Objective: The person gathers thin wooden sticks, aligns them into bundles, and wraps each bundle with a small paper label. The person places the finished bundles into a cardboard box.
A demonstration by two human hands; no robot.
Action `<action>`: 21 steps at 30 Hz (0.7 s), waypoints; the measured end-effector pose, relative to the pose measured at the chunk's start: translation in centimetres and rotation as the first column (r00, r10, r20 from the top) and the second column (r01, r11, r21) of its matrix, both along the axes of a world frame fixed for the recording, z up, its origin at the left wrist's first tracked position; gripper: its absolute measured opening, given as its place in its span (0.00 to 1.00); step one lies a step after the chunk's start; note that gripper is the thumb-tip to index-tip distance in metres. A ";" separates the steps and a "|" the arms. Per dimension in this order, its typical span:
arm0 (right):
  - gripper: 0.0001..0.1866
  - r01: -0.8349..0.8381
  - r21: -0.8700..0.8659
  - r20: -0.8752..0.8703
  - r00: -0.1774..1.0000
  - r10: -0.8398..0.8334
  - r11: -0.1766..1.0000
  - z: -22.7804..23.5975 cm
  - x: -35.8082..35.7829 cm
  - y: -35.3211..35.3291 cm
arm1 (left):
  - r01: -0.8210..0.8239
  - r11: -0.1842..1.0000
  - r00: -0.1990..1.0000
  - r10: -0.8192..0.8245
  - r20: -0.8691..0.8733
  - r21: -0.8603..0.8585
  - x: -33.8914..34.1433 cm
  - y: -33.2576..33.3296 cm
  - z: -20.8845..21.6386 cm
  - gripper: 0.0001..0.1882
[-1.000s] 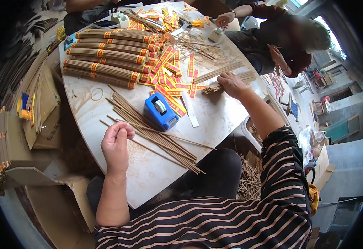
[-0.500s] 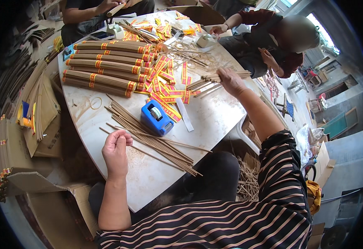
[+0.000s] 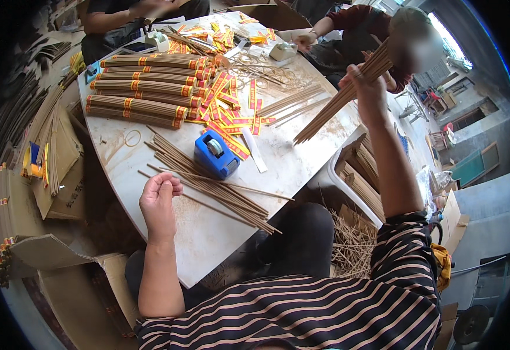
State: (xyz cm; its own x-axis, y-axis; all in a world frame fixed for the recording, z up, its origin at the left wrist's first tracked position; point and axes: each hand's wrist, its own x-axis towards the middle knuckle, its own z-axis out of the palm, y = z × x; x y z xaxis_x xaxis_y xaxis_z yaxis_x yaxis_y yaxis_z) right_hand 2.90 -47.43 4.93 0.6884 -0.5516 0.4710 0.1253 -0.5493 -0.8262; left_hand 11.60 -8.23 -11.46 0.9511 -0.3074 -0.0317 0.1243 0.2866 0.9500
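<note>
My right hand (image 3: 367,87) is closed round a thick bundle of brown incense sticks (image 3: 331,114), raised and slanted above the table's right side. Its lower ends point toward the table's middle. My left hand (image 3: 160,201) hovers near the front left with fingers curled inward; whether anything is in them is hidden. Beside it, loose incense sticks (image 3: 231,204) lie diagonally across the table. A blue tape dispenser (image 3: 216,154) stands just behind these sticks. Another loose group of sticks (image 3: 293,100) lies flat at the right, near the raised bundle.
Banded incense bundles (image 3: 138,105) are stacked at the table's (image 3: 208,251) back left. Red and yellow paper labels (image 3: 228,111) lie scattered beside them. A white bin (image 3: 339,169) with more sticks stands at the right edge, an open carton (image 3: 68,291) at lower left. Two people sit across.
My right hand has lifted a bundle of sticks off the table, up and to the right, turning it steeper. Some sticks stay behind there. The left hand has barely moved.
</note>
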 end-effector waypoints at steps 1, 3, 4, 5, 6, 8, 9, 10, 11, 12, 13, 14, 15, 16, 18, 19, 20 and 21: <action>0.09 0.014 0.019 0.013 1.000 -0.015 1.000 -1.0 -0.4 1.0 | 0.006 1.000 1.000 -0.006 -0.005 -0.011 -0.1 -0.1 0.0 0.07; 0.08 0.023 0.144 0.028 0.999 -0.028 0.989 -3.8 -0.9 2.4 | 0.013 0.999 1.000 -0.013 -0.013 -0.031 -0.3 -0.1 0.0 0.07; 0.08 -0.011 0.209 0.058 0.998 -0.001 0.978 -4.9 -1.1 2.9 | 0.014 0.999 1.000 -0.015 -0.017 -0.040 -0.4 -0.1 -0.1 0.07; 0.08 -0.026 0.230 0.071 0.997 0.010 0.973 -5.5 -1.1 3.2 | 0.015 0.999 1.000 -0.016 -0.022 -0.050 -0.5 0.0 -0.1 0.07; 0.08 -0.042 0.254 0.082 0.996 0.022 0.966 -5.9 -1.2 3.4 | 0.010 0.999 1.000 -0.010 -0.021 -0.042 -0.6 0.1 0.0 0.07; 0.07 -0.069 0.239 0.131 0.991 0.038 0.969 -5.9 -1.2 3.8 | -0.002 1.000 1.000 0.002 -0.019 -0.026 -0.9 0.3 0.1 0.07; 0.07 -0.070 0.224 0.163 0.986 0.033 0.972 -5.6 -1.2 3.9 | -0.005 1.000 1.000 0.005 -0.021 -0.023 -1.1 0.3 0.1 0.07; 0.07 -0.071 0.210 0.195 0.980 0.030 0.975 -5.5 -1.2 4.0 | -0.010 1.000 1.000 0.009 -0.023 -0.021 -1.3 0.4 0.1 0.07; 0.06 -0.034 0.218 0.178 0.984 -0.006 0.975 -6.0 -1.6 4.4 | -0.014 1.000 1.000 0.014 -0.023 -0.017 -1.5 0.5 0.2 0.07; 0.06 -0.057 0.253 0.189 0.982 0.009 0.966 -6.8 -1.9 4.7 | -0.010 1.000 1.000 0.010 -0.026 -0.019 -1.7 0.5 0.2 0.07; 0.06 -0.056 0.286 0.136 0.991 0.018 0.957 -8.3 -1.9 4.5 | -0.008 1.000 1.000 0.007 -0.026 -0.019 -1.9 0.4 0.2 0.07; 0.06 -0.053 0.319 0.083 0.996 0.028 0.946 -9.6 -2.1 4.2 | -0.005 1.000 1.000 0.004 -0.025 -0.019 -2.2 0.4 0.2 0.07; 0.07 -0.060 0.303 0.087 0.996 0.035 0.951 -10.0 -1.9 4.6 | -0.010 1.000 0.999 0.010 -0.031 -0.014 -2.3 0.5 0.2 0.07; 0.07 -0.077 0.314 0.128 0.991 0.038 0.946 -10.0 -1.9 4.8 | -0.015 1.000 0.999 0.015 -0.036 -0.009 -2.5 0.6 0.3 0.07; 0.07 -0.108 0.329 0.210 0.977 0.039 0.938 -9.3 -1.9 5.4 | -0.015 1.000 0.999 0.015 -0.032 -0.008 -2.9 0.8 0.4 0.07; 0.07 -0.126 0.361 0.239 0.970 0.039 0.924 -9.7 -1.9 5.3 | -0.009 1.000 1.000 0.009 -0.022 -0.012 -3.2 0.7 0.4 0.07; 0.07 -0.050 0.307 0.129 0.992 0.010 0.950 -10.7 -2.2 5.1 | 0.000 1.000 1.000 0.000 -0.013 -0.017 -3.6 0.6 0.3 0.07; 0.07 -0.066 0.262 0.095 0.995 0.042 0.963 -11.0 -2.1 4.8 | 0.001 1.000 1.000 -0.001 -0.006 -0.006 -3.8 0.7 0.3 0.07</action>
State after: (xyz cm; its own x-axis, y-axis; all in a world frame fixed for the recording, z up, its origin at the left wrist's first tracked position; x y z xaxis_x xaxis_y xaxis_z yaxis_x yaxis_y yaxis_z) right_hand 0.78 -42.63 -6.08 0.6829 -0.6279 0.3734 0.2271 -0.3033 -0.9254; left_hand 7.76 -7.56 -11.14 0.9505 -0.3087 -0.0354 0.1302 0.2924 0.9474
